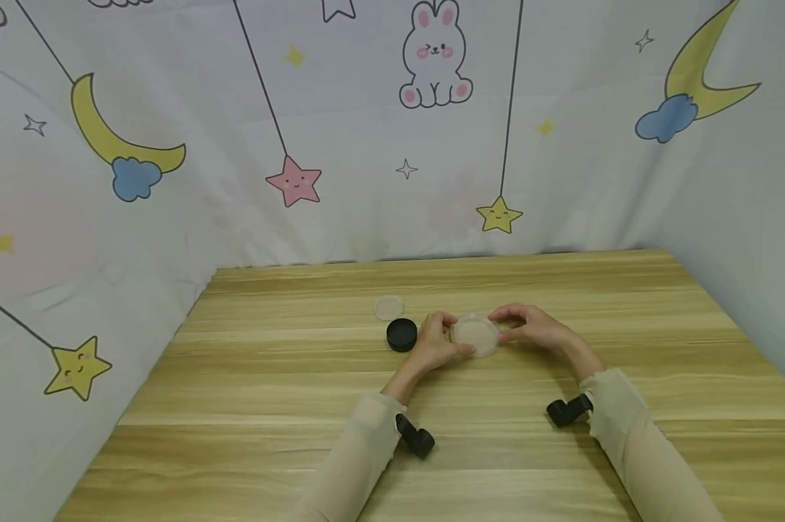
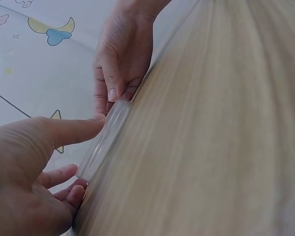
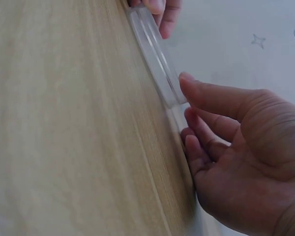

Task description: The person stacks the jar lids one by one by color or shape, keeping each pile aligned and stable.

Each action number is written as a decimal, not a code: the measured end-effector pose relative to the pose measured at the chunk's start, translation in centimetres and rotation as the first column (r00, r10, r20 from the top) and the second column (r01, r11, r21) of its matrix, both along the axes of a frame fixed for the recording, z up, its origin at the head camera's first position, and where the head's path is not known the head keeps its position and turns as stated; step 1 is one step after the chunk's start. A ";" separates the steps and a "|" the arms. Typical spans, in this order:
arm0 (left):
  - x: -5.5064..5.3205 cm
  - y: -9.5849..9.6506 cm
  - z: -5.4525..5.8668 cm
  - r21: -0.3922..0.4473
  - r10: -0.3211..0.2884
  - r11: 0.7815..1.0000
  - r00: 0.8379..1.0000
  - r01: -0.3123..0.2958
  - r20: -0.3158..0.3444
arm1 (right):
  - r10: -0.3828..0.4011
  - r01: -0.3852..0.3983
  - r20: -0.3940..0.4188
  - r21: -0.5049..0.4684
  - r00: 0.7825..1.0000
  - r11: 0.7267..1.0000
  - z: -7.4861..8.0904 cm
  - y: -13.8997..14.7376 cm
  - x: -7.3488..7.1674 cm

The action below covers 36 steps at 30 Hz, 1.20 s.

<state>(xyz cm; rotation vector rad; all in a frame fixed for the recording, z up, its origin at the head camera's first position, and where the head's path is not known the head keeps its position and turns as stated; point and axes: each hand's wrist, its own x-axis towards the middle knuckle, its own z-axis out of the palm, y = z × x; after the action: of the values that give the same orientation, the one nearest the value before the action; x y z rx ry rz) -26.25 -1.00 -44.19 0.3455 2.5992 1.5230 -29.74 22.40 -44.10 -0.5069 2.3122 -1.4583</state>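
Observation:
A clear, round, shallow petri dish (image 1: 475,335) lies flat on the wooden table. My left hand (image 1: 436,344) holds it from the left and front, thumb at the near rim and fingers round the left side. At the right rim, my right hand (image 1: 534,328) grips the edge between thumb and fingers. From the side, the dish (image 2: 105,140) shows layered clear walls in the left wrist view, with both hands at its ends. The right thumb touches the wall of the dish (image 3: 156,59) in the right wrist view.
Left of the left hand stands a black round lid-like piece (image 1: 401,334). Behind it lies a thin clear disc (image 1: 388,307). The wooden table (image 1: 288,406) meets a printed cloth backdrop (image 1: 366,130) at the back and sides.

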 end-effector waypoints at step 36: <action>0.3 -2.3 6.8 0.457 0.128 0.879 0.990 -0.140 0.055 | -0.242 0.247 0.050 -0.233 0.969 0.941 4.2 -3.6 0.6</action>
<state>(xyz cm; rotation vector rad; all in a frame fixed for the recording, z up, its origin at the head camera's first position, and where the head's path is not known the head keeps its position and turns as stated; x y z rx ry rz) -25.95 -3.27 -37.38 0.1824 2.2538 2.1769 -29.19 18.76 -39.90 -0.2702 2.2600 -1.8624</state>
